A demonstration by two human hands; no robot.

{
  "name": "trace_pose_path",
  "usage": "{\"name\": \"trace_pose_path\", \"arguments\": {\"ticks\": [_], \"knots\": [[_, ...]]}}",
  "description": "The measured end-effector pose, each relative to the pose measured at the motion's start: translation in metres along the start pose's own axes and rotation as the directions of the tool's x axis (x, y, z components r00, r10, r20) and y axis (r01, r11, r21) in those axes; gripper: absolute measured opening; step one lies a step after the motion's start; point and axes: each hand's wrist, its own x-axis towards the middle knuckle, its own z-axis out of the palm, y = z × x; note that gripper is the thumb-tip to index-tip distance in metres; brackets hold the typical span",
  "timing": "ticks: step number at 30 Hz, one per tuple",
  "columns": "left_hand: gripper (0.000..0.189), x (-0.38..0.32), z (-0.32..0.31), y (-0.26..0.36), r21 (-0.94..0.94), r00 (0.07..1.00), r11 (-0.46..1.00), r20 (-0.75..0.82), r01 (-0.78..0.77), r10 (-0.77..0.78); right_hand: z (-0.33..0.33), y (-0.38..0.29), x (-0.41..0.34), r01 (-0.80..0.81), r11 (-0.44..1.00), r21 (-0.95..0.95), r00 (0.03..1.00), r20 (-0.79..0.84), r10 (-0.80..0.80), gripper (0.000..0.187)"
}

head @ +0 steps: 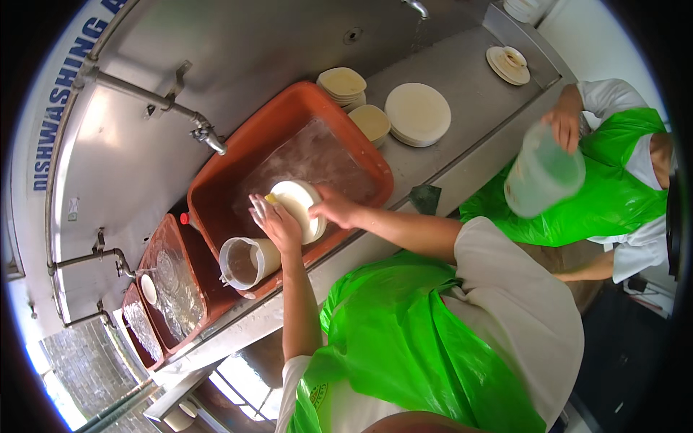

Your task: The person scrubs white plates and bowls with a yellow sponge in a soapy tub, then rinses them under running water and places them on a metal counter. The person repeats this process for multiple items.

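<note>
My right hand (334, 207) grips the edge of a few white plates (296, 203), tilted above a large orange plastic tub (289, 100). Against their near left side lies my left hand (279, 224), its fingers wet and pale with suds. A bit of a yellow sponge (270, 198) shows between those fingers and the plates; most of it is hidden. Cloudy water (319, 154) partly fills the tub. Just below my left hand, a translucent plastic pitcher (252, 262) tilts at the tub's near corner, with murky liquid inside.
Stacked square bowls (342, 84) and round plates (418, 113) stand beyond the tub on the steel counter. A dark green scouring pad (425, 199) rests at the counter's edge. Taps (211, 139) jut overhead. Foil-like water fills another tub (173, 287). At right, a co-worker holds a plastic container (544, 170).
</note>
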Motion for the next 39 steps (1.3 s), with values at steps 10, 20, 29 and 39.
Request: {"name": "trace_pose_path", "arguments": {"ticks": [10,20,29,39], "knots": [[0.034,-0.021,-0.005,-0.011,-0.223,0.972,0.948,0.115,0.227,-0.206,-0.017,-0.028,-0.006,-0.131,0.991,-0.012,0.991,-0.016,0.131,0.062],[0.033,-0.01,-0.018,-0.031,-0.503,0.72,0.517,0.512,0.693,-0.468,-0.048,-0.022,-0.003,-0.348,0.937,0.024,0.917,0.217,0.335,0.055],[0.042,-0.001,-0.014,-0.028,-0.248,0.782,0.766,0.403,0.593,-0.475,-0.055,-0.014,0.009,-0.358,0.895,-0.264,0.932,-0.049,0.358,0.065],[0.043,-0.009,0.027,-0.026,-0.362,0.776,0.692,0.38,0.625,-0.503,-0.066,0.017,0.031,-0.041,0.985,-0.17,0.952,-0.306,-0.013,0.063]]}}
